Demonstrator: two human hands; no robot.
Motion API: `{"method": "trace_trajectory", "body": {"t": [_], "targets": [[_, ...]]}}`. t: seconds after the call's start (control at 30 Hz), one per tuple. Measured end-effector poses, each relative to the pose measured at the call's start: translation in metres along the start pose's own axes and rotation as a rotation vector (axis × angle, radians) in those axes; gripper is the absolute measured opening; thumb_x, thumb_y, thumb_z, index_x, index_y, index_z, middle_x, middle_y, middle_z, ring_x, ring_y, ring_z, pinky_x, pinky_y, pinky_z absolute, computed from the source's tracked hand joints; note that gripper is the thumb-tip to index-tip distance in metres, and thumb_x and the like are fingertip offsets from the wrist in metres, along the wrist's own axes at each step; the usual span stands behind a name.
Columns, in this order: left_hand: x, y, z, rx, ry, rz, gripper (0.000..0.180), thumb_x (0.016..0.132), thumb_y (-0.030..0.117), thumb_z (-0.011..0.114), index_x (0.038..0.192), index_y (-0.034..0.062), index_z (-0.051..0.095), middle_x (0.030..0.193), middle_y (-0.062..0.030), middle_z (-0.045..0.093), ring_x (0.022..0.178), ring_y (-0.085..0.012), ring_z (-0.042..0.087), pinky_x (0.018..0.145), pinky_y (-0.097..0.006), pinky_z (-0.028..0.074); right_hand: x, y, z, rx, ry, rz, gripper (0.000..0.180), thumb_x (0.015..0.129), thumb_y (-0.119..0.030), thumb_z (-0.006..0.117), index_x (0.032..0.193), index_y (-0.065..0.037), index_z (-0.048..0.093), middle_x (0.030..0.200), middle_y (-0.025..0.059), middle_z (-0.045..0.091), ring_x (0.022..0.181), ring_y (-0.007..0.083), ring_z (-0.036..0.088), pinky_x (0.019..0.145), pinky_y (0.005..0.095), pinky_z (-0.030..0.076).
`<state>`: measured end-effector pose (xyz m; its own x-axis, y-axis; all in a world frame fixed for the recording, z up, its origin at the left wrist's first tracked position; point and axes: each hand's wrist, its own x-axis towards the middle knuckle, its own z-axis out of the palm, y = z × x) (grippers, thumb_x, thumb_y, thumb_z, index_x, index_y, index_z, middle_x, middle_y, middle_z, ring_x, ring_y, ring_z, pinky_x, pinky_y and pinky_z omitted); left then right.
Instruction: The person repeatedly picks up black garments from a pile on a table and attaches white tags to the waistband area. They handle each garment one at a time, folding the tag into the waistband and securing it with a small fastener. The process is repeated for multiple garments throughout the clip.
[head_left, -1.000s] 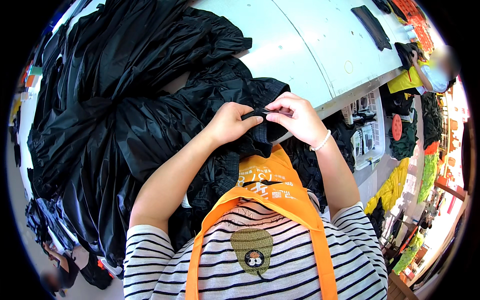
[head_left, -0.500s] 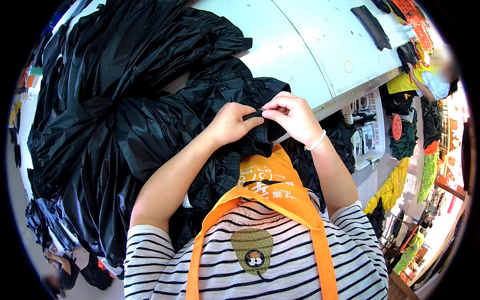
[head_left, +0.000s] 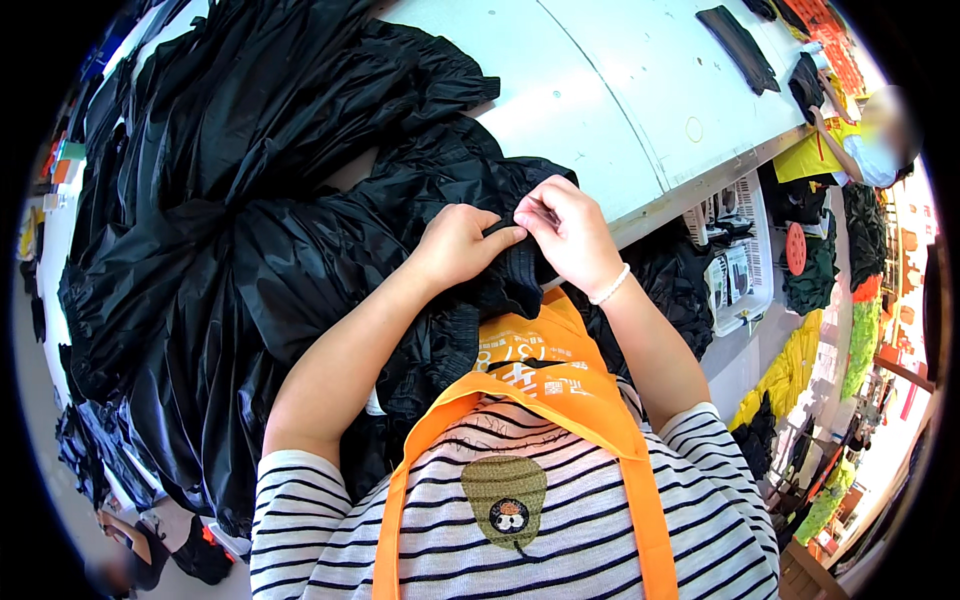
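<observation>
A large heap of shiny black garments (head_left: 290, 270) spreads over the left side of the white table. At the heap's right end, near the table's front edge, my left hand (head_left: 462, 243) pinches the edge of a black garment (head_left: 519, 272) between thumb and fingers. My right hand (head_left: 565, 228), with a pale bead bracelet at the wrist, meets it there. Its thumb and fingertips are pressed together at the same edge; whatever small bit they pinch is too small to make out. Gathered, elastic-looking hems show below and beside both hands.
A folded dark garment (head_left: 738, 48) lies on the white table (head_left: 570, 80) at the far right. Below the table's edge stands a white plastic basket (head_left: 765, 270) with packaged items. Another person (head_left: 865, 150) handles black cloth at the right; a second person (head_left: 135, 545) is at lower left.
My right hand has shifted slightly left and down, its fingertips drawing closer together at the garment's edge. My left hand keeps its pinch. The person at the right has moved the black cloth a little.
</observation>
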<state>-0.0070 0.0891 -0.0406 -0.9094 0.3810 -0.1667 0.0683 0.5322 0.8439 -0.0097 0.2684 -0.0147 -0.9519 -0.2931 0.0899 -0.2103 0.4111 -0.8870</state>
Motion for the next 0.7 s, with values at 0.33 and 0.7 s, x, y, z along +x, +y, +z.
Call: {"method": "trace_trajectory", "body": {"t": [0.33,0.7], "targets": [[0.001,0.001,0.001,-0.013,0.053,0.018,0.042,0.084,0.032,0.067,0.067,-0.0055,0.06,0.053,-0.0201,0.048,0.045,-0.0212,0.034,0.045,-0.035,0.036,-0.019,0.007,-0.029,-0.124,-0.054,0.149,0.022,0.089,-0.016,0.061,0.099,0.0,0.051,0.097,0.0143,0.054,0.087,0.02,0.058,0.076,0.0259,0.047],[0.0,0.003,0.0,0.01,0.032,0.02,0.039,0.082,0.03,0.069,0.068,-0.0053,0.06,0.058,-0.0217,0.05,0.046,-0.0233,0.039,0.047,-0.036,0.036,-0.008,-0.009,-0.022,-0.24,-0.172,-0.009,0.014,0.086,-0.012,0.062,0.093,-0.003,0.054,0.089,0.0108,0.056,0.077,0.0268,0.06,0.068,0.0326,0.049]]}}
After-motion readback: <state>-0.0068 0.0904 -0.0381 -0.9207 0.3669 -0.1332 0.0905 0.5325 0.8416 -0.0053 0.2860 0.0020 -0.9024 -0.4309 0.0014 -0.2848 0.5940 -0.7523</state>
